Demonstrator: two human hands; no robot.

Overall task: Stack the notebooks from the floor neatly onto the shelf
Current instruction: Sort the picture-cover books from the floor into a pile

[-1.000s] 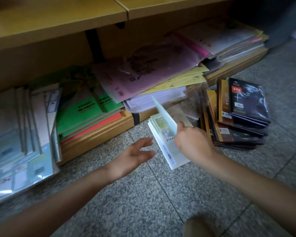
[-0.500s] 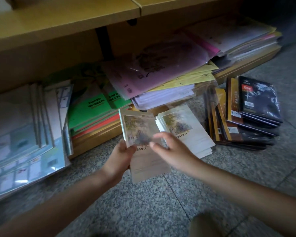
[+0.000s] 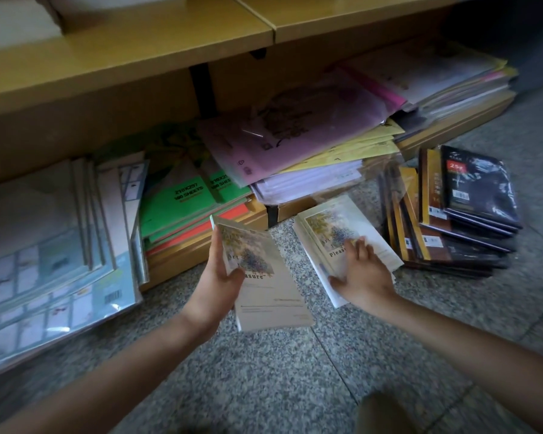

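I am in a stationery shop. Yellow wooden shelving holds green paper pads printed "100 SHEETS" and barcoded plastic-wrapped sheet packs; shrink-wrapped black notebooks with a red label lie on granite floor.

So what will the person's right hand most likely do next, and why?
Probably the right hand will curl its fingers under the top notebook of the floor pile and lift it. The hand lies flat on that pile with fingers spread, gripping nothing yet. The left hand already grips one matching notebook, so gathering another seems the natural step.
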